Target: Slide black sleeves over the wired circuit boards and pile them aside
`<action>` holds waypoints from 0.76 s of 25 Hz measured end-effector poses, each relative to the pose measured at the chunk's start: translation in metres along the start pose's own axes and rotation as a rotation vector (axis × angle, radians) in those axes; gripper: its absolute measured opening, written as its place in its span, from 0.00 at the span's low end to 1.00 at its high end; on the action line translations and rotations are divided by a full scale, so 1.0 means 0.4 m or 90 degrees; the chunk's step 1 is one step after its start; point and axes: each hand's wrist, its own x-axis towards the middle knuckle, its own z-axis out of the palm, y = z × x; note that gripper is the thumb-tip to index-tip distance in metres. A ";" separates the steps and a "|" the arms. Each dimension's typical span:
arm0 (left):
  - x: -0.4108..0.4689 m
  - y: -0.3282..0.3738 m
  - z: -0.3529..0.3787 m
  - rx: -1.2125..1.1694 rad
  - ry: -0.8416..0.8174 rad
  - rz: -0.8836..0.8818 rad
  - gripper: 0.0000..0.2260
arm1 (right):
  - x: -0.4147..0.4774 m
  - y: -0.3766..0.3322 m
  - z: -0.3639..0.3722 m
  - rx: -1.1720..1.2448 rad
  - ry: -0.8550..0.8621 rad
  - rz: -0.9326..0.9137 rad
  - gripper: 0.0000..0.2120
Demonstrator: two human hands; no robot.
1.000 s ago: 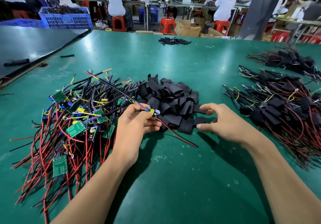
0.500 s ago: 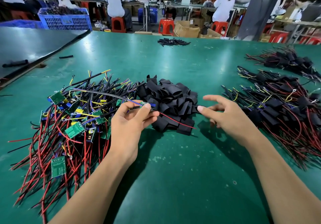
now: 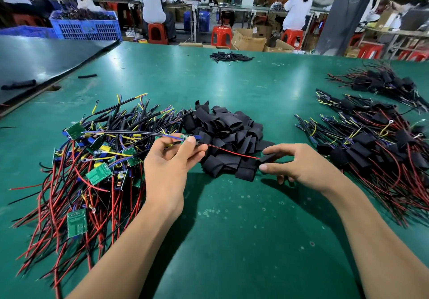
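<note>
My left hand pinches a small wired circuit board between thumb and fingers, just above the table; its red wire trails right across the heap of flat black sleeves. My right hand pinches one black sleeve at the heap's right edge, close to the tip of the red wire. A tangle of bare green boards with red and black wires lies to the left. Sleeved boards are piled at the right.
A second pile of sleeved boards lies at the far right, and a small heap of black tubing sits near the green table's far edge. A black table adjoins on the left. People sit on red stools at benches behind.
My left hand lifted the board slightly, its red wire swinging up over the sleeve heap. My right hand drew in and closed thumb and forefinger on a sleeve at the heap's right edge.
</note>
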 end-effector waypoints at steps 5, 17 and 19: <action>0.003 -0.009 -0.007 0.027 -0.007 0.002 0.07 | 0.003 0.005 -0.004 0.000 0.002 -0.010 0.11; 0.002 -0.019 -0.007 0.126 0.044 0.039 0.04 | 0.012 0.020 -0.009 0.023 -0.011 -0.009 0.14; 0.001 -0.019 -0.005 0.131 0.044 0.040 0.04 | 0.014 0.020 -0.008 -0.005 -0.019 -0.014 0.15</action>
